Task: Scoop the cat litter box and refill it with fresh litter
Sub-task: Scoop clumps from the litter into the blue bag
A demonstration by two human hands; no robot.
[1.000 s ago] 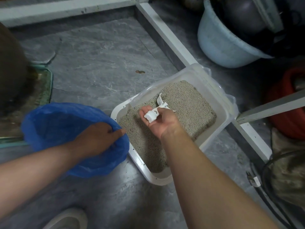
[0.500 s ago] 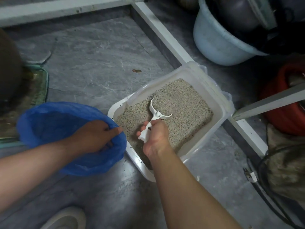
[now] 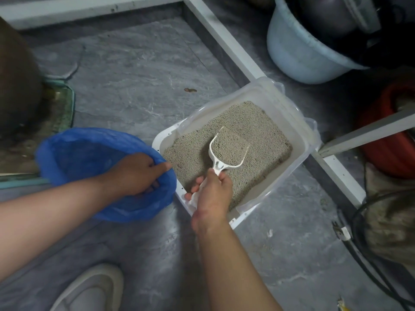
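A white litter box point(image 3: 298, 122) with a clear liner sits on the grey floor, holding beige litter point(image 3: 253, 122). My right hand point(image 3: 211, 191) grips the handle of a white scoop point(image 3: 229, 147), whose bowl lies level over the litter and is full of granules. To the left of the box my left hand point(image 3: 137, 173) grips the rim of a blue plastic bag point(image 3: 89, 153) and holds it open beside the box's near-left corner.
A pale blue basin point(image 3: 298, 52) stands at the back right, a red tub point(image 3: 386, 135) at the right. White frame rails point(image 3: 224, 39) run behind the box. Black cables point(image 3: 363, 250) lie at the lower right. A pale shoe point(image 3: 89, 290) shows at the bottom.
My right hand turned the scoop from raised and tipped to dug through the litter, and it now lies level and loaded. The left hand kept hold of the bag.
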